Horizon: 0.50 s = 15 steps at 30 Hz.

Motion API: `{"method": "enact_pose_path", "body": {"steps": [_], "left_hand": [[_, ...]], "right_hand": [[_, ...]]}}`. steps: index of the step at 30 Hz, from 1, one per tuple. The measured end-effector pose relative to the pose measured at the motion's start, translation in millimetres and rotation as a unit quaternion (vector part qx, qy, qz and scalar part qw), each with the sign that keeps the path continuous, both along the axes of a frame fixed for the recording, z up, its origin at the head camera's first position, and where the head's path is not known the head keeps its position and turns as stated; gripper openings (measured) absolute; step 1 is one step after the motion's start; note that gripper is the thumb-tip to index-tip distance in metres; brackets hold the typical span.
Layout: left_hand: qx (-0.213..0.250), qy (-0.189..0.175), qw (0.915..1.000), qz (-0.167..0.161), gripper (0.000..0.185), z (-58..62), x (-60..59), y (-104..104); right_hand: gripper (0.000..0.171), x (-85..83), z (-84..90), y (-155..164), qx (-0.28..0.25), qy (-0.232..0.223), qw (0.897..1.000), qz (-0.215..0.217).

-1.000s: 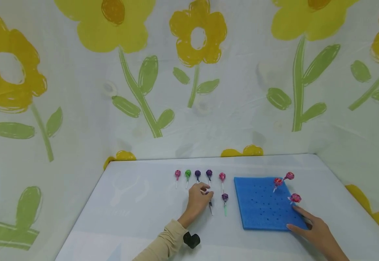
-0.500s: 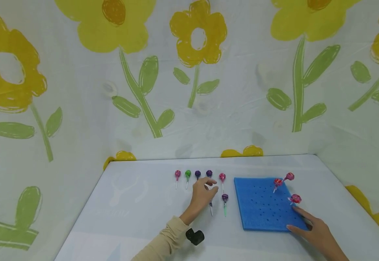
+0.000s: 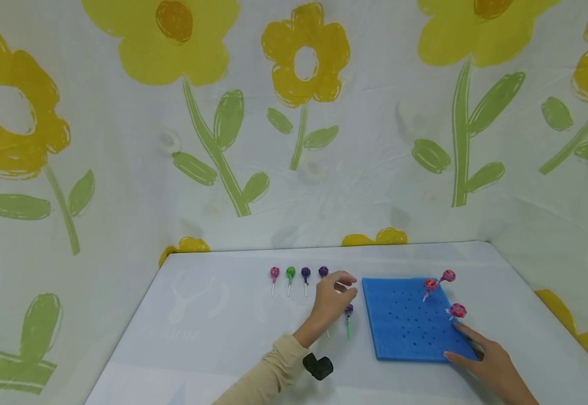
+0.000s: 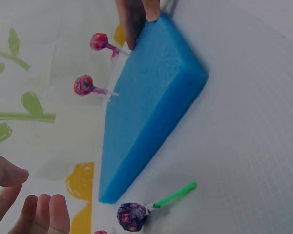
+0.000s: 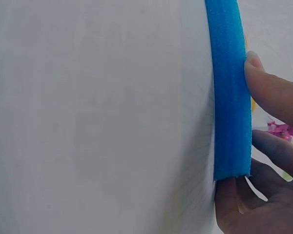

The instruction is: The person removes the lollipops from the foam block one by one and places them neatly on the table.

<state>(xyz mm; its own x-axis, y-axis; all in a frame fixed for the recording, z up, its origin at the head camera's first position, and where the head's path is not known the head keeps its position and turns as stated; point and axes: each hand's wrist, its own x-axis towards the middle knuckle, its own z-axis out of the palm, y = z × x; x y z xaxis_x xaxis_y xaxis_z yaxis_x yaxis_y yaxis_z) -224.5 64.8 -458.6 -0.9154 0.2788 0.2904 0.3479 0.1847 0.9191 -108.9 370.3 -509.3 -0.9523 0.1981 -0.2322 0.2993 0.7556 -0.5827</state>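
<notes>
A: Left hand (image 3: 335,297), what's it doing?

B: Hovers over the surface (image 3: 212,337) just left of the blue foam block (image 3: 405,326), fingers (image 4: 44,212) loosely bent w/ thumb apart, nothing in its grip. Seems to cover a pink lollipop in the head view; can't tell if it touches it.

A: Nearest thing?

B: Purple lollipop w/ green stick (image 4: 136,213), lying flat between the hand and the block's left edge, head toward the far wall. Another stick pokes out below the hand, mostly hidden.

A: Right hand (image 3: 486,360)?

B: On the block's near right corner. Thumb on the near edge, forefinger along the right side, other fingers under or behind the corner per the wrist view. Fingers (image 5: 271,92) fairly straight, pressing rather than clamped round it.

A: Block itself?

B: Flat on the surface, right of centre, top dotted w/ rows of small holes. Three pink lollipops stand in it, tilted: two near the far right corner (image 3: 430,285) (image 3: 448,275), one at the right edge (image 3: 458,310) just beyond the forefinger.

A: Rest?

B: Row of four lollipops lying on the surface, far left of the hand: pink (image 3: 274,273), green (image 3: 291,273), purple (image 3: 305,273), purple (image 3: 323,271). Black camera (image 3: 318,367) on the left wrist, beige sleeve (image 3: 268,382). Flower-print sheet (image 3: 294,112) behind.
</notes>
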Motion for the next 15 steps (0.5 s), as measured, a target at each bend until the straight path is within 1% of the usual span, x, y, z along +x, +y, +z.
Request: {"method": "enact_pose_path", "body": {"steps": [3, 7, 11, 15], "left_hand": [[0.005, -0.012, 0.9998, -0.013, 0.014, 0.6, 0.0, 6.8], [0.017, -0.032, 0.9990, -0.026, 0.014, 0.7, 1.9, 16.1], [0.023, -0.034, 0.9988, -0.028, 0.014, 1.5, 3.6, 25.1], [0.024, -0.031, 0.9987, -0.031, 0.014, 5.1, 4.4, 33.4]], "right_hand": [[0.105, 0.4, 5.1, -1.0, -0.002, -0.002, 1.000, 0.006], [0.106, 1.4, 6.6, -0.8, 0.001, -0.004, 1.000, 0.009], [0.107, 1.8, 4.6, -0.8, 0.000, -0.010, 1.000, 0.008], [0.107, 2.1, 4.4, -2.0, 0.002, -0.010, 1.000, 0.010]]}}
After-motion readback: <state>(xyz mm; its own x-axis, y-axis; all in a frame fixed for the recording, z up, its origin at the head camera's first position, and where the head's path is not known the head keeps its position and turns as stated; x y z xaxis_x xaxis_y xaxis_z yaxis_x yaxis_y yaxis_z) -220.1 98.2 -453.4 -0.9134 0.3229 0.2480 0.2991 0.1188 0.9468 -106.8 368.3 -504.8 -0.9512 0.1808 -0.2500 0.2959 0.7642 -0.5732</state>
